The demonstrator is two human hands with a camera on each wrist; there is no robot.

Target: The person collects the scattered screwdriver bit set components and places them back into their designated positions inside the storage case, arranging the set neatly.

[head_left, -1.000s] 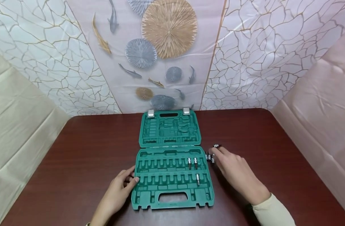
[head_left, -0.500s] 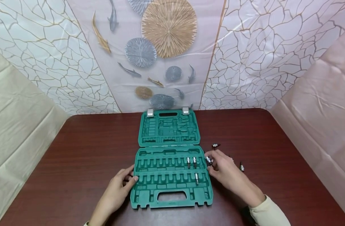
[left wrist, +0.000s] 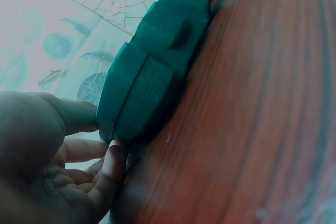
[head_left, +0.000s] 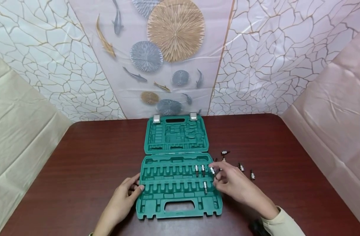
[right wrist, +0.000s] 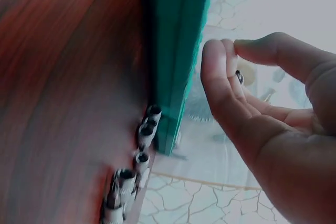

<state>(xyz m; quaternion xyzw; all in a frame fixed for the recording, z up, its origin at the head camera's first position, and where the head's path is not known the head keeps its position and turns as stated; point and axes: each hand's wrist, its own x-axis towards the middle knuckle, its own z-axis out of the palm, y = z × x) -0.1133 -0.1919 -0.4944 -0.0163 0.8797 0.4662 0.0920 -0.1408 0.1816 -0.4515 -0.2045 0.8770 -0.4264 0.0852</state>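
A green tool case (head_left: 151, 206) lies open on the table. My left hand (head_left: 118, 203) grips the left side of its lower half, thumb on the rim; the left wrist view shows the fingers against the case's side wall (left wrist: 144, 85). Just over the case's right edge, my right hand (head_left: 236, 183) pinches a silver bit socket (head_left: 213, 171) with a dark tip. In the right wrist view the fingers hide most of it. Three bit sockets sit in the case: two in the upper row (head_left: 203, 169), one in the lower row (head_left: 205, 187).
Several loose bit sockets (right wrist: 123, 182) lie on the table right of the case, including one at the back (head_left: 225, 152) and one farther right (head_left: 252, 175). A dark object (head_left: 257, 226) shows beside the right sleeve. The case lid (head_left: 177, 148) leans back behind, near the patterned wall cloth.
My right hand has picked up a bit socket from beside the case and brought it left and nearer, over the case's right edge. The left hand has stayed on the case.
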